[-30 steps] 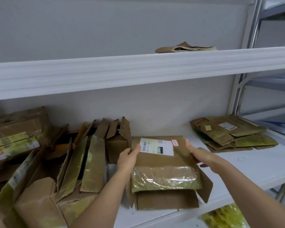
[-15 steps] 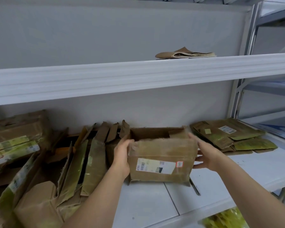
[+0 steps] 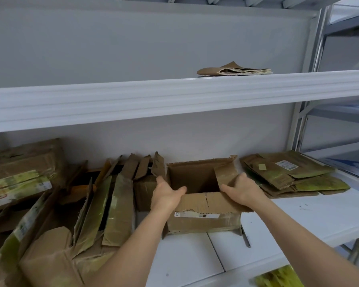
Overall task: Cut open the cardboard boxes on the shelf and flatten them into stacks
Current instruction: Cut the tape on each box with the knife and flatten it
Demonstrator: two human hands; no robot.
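Both hands, left hand [image 3: 167,193] and right hand [image 3: 241,189], grip the open brown cardboard box [image 3: 203,204] rim; its torn front flap could rip further if pressed unevenly.

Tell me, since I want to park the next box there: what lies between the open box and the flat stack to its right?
Head view: nothing lies between the open box and the flat stack; only the right hand, gripping the box's right flap, fills the narrow gap.
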